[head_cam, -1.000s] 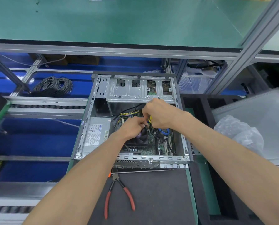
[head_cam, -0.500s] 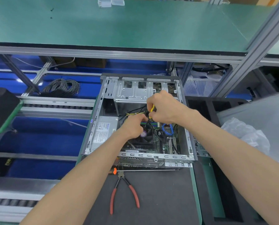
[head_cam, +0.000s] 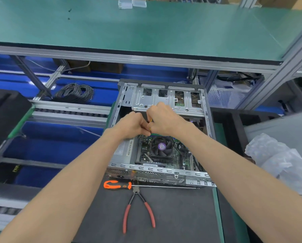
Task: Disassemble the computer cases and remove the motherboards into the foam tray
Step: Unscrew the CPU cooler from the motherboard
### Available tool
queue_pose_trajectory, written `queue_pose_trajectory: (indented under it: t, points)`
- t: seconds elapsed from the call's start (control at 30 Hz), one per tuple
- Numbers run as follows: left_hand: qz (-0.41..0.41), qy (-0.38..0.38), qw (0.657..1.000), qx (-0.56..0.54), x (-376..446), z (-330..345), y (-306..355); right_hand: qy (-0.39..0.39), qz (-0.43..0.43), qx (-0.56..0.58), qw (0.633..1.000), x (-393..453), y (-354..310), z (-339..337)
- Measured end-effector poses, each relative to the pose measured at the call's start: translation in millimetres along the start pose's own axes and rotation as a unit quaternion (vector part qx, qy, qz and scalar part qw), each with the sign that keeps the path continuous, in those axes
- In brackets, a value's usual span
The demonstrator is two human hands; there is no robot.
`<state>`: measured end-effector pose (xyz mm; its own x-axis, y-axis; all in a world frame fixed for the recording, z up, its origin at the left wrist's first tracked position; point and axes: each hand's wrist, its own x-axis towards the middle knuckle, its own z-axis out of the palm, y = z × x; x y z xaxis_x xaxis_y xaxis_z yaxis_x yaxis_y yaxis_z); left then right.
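An open grey computer case [head_cam: 164, 170] lies on a dark mat in front of me. Inside it sits the green motherboard [head_cam: 179, 159] with a black cooler fan [head_cam: 161, 147] bearing a purple sticker. Both hands are inside the case, above the fan and just below the drive cage [head_cam: 167, 98]. My left hand [head_cam: 131, 125] and my right hand [head_cam: 161, 118] meet with curled fingers around a yellow cable bundle [head_cam: 150, 121], mostly hidden by the fingers. A black foam tray [head_cam: 234, 123] stands to the right of the case.
Red-handled pliers [head_cam: 138, 210] and an orange-handled screwdriver [head_cam: 117, 185] lie on the mat [head_cam: 181, 216] in front of the case. Crumpled clear plastic [head_cam: 276, 155] sits at the right. A coil of grey cable [head_cam: 74, 92] and a roller conveyor [head_cam: 69, 111] are at the left, with a green shelf [head_cam: 146, 28] overhead.
Both hands have moved up and away from the fan toward the drive cage, still holding the yellow cables. The fan is now uncovered.
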<state>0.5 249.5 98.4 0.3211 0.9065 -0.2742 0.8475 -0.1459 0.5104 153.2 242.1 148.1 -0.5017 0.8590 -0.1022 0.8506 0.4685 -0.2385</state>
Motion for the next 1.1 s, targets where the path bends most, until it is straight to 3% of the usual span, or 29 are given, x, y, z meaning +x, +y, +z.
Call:
queue_pose_trajectory:
  t: [0.23, 0.73, 0.83, 0.97, 1.1]
  points:
    - [-0.052, 0.032, 0.998, 0.034, -2, 7, 3, -0.008, -0.007, -0.021, 1.0, 6, 2, 7]
    - [-0.064, 0.048, 0.993, 0.09, -1, 11, 0, -0.014, 0.001, -0.018, 1.0, 8, -9, 13]
    - [-0.059, 0.042, 0.995, 0.066, -2, 5, -2, -0.035, -0.024, -0.03, 0.999, 11, -14, 12]
    - [-0.015, 0.012, 0.998, -0.063, -7, -3, -5, -0.066, -0.072, -0.045, 0.994, 11, -6, 8]
    - [0.007, 0.008, 0.995, -0.101, -10, -5, -3, -0.049, -0.112, -0.035, 0.992, 7, 0, 8]
